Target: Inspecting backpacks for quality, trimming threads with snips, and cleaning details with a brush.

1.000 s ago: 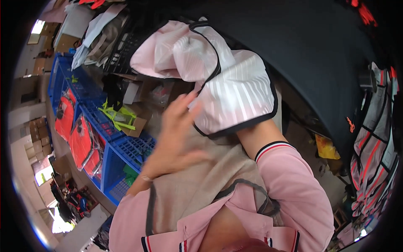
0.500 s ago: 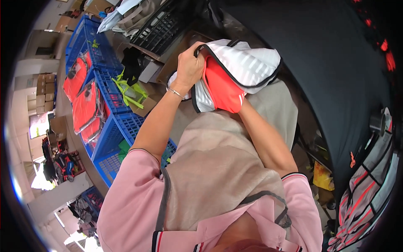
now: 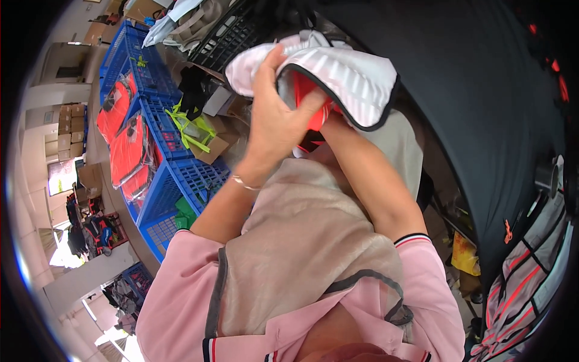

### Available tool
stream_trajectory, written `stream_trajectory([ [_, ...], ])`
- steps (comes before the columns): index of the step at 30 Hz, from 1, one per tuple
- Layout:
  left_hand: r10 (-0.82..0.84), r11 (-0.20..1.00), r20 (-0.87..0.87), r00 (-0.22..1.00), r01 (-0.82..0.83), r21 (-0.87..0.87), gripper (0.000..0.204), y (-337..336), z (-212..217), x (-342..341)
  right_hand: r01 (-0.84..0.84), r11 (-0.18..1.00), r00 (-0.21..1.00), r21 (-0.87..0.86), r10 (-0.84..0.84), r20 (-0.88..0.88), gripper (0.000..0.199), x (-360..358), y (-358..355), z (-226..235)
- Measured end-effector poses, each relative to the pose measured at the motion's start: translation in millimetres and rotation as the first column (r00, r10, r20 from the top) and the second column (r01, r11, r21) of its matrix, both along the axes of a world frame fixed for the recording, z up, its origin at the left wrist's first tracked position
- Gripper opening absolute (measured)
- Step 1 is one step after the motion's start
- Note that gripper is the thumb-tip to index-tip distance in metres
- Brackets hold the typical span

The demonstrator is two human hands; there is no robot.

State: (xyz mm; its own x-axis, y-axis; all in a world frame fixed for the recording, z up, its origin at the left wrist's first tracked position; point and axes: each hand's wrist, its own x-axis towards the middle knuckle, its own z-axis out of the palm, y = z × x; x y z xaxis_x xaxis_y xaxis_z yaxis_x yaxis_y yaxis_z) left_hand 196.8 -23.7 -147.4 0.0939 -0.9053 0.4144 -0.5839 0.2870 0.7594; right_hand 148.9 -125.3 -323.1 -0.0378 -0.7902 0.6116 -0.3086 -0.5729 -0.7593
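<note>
The white ribbed fabric garment with black piping along its edge [image 3: 344, 72] is held up in front of the person's chest, near the top middle of the view, with a red-orange lining or inner piece [image 3: 307, 96] showing in its opening. The left hand [image 3: 274, 120] is wrapped over the near side of the fabric, fingers curled and closed on it, thumb pressing into the red part. The right hand is hidden inside or behind the garment; only its forearm [image 3: 368, 175] shows, running up into the opening, so how far it is closed cannot be told.

Behind the garment stretches a broad black worktop [image 3: 482, 102], curving down the right side. At its right edge hang grey garments with red and black stripes [image 3: 531, 283], and a small yellow packet [image 3: 464, 253] lies below the worktop's rim.

To the person's left, a row of blue plastic crates [image 3: 175, 175] stands on the floor, some holding flat orange-red garments in clear bags [image 3: 129, 151]. Neon yellow-green straps [image 3: 190, 123] lie over a brown cardboard piece [image 3: 220, 142] beside the crates. A black plastic crate [image 3: 232, 36] sits at the top, just behind the garment. Stacked cardboard boxes [image 3: 69, 130] stand along the far left wall.

The garment is clear of the crates; open room lies between the person's chest and the worktop.
</note>
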Motion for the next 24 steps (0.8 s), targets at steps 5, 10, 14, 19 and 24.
stream_trajectory([
  [5,0.154,0.974,0.25,0.956,-0.104,-0.201,0.031,-77.6,-18.0,19.5,-0.011,1.0,1.0,-0.017,0.011,-0.015,0.027,10.9,3.5,9.9],
  [10,0.221,0.94,0.516,0.828,-0.321,0.112,0.083,-174.6,-58.9,117.5,-0.138,0.963,0.988,0.231,0.117,0.103,0.017,1.5,61.9,63.9],
  [14,0.05,0.888,0.472,0.88,-0.255,0.381,0.088,-188.7,-79.4,83.8,-0.011,0.942,0.925,0.335,0.137,-0.356,0.013,-48.5,113.2,123.9],
  [19,-0.013,0.884,0.675,0.737,-0.307,0.353,0.064,-212.8,-98.4,114.7,-0.239,0.845,0.945,0.478,0.316,-0.087,0.01,-96.8,174.1,178.5],
  [24,-0.053,0.999,0.893,0.448,0.011,0.053,0.035,-247.0,-75.5,162.5,-0.314,0.874,0.895,0.37,0.403,-0.191,0.013,-182.8,209.8,242.4],
])
